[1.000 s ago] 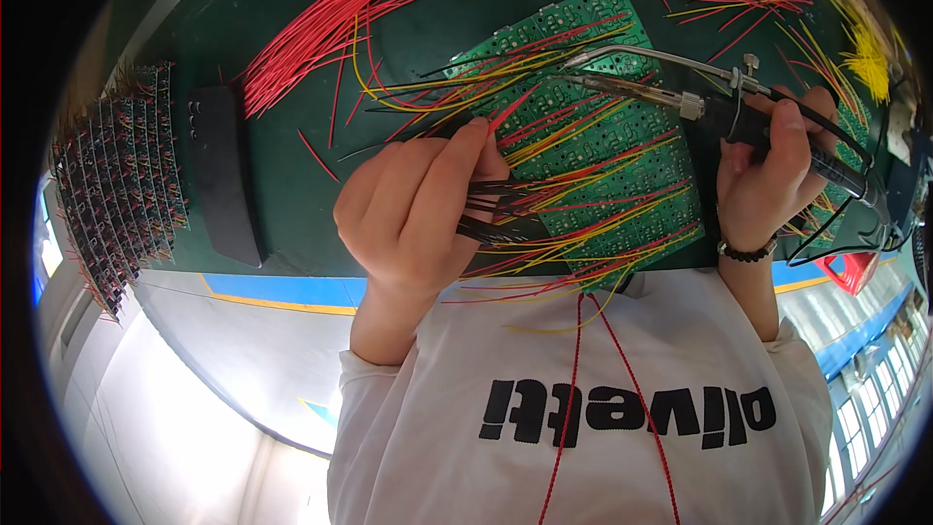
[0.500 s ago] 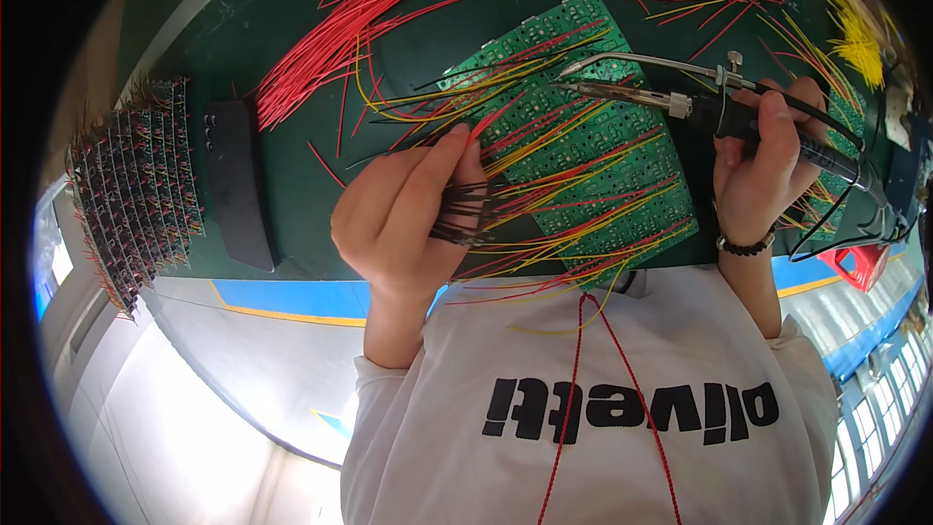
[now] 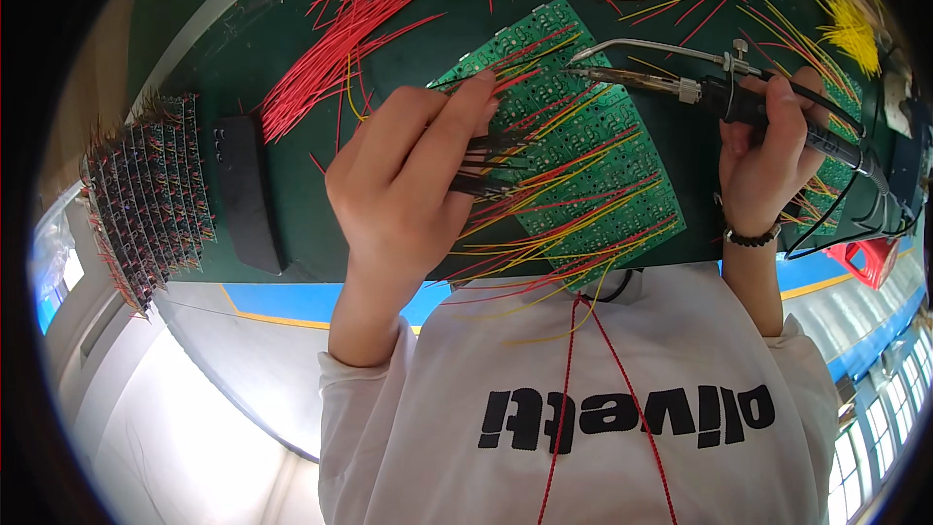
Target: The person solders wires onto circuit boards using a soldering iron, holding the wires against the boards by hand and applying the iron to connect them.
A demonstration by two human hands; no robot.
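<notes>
A large green circuit board [image 3: 622, 170] lies tilted on the table, with rows of red, yellow and black wires running off its left side. Over its far left edge, my left hand [image 3: 398, 170] is closed around a bundle of black wires [image 3: 486, 175], whose ends stick out past the palm. The thumb and forefinger pinch near the wires at the board's far corner; what lies between these fingertips is hidden. Wrapped around the handle of a soldering iron [image 3: 714, 94], my right hand [image 3: 773, 146] holds it above the board. A thin metal feed tube [image 3: 661, 49] is clamped to the iron.
Loose red wires [image 3: 321, 78] spread along the table's far side; yellow wires [image 3: 850, 34] lie at far right. A block of wired boards [image 3: 151, 194] and a black block [image 3: 248, 194] stand at left. Another green board [image 3: 836, 175] and black cables [image 3: 875, 199] are behind my right hand.
My left hand has moved away from me and slightly right, to the board's far left corner. The soldering iron has shifted a little to the right in my right hand.
</notes>
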